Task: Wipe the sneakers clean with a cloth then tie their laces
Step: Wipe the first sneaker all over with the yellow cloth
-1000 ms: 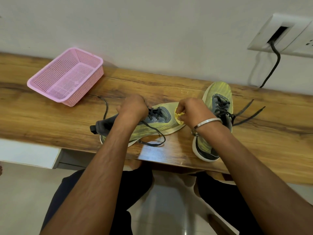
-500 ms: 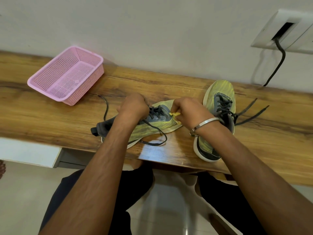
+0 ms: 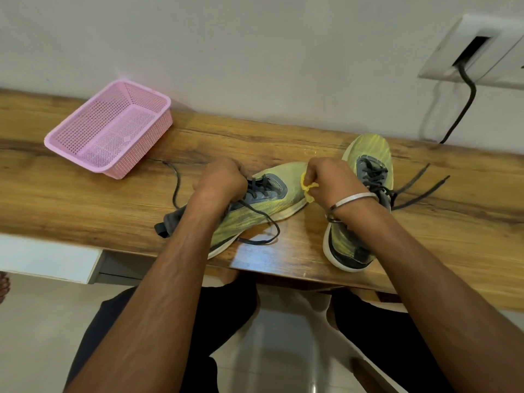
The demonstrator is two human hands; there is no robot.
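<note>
In the middle of the frame a yellow-green sneaker [image 3: 263, 205] lay on its side on the wooden bench [image 3: 85, 199], its toe pointing to the right and its grey heel to the lower left. The left hand [image 3: 219, 181] was curled around the shoe at the collar, near the top of the dark laces [image 3: 261, 185], and gripped it there. One loose lace end made a loop below the shoe, and another ran up and left over the bench. The right hand [image 3: 334, 180] was closed around a small yellow cloth [image 3: 308, 188], of which only a crumpled bit showed between the fingers, and it pressed this cloth against the toe of the lying sneaker. A silver bangle [image 3: 354, 199] sat on the right wrist. Just behind the right hand, in the right part of the frame, the second sneaker [image 3: 365, 154] stood on its sole with the toe toward the wall, and its untied laces [image 3: 419, 188] spread out to the right. A pink plastic basket [image 3: 110, 129] stood in the upper left of the frame, well apart from the shoes. In the upper right a white wall socket [image 3: 476, 49] held a black cable [image 3: 465, 106] hanging down to the bench.
</note>
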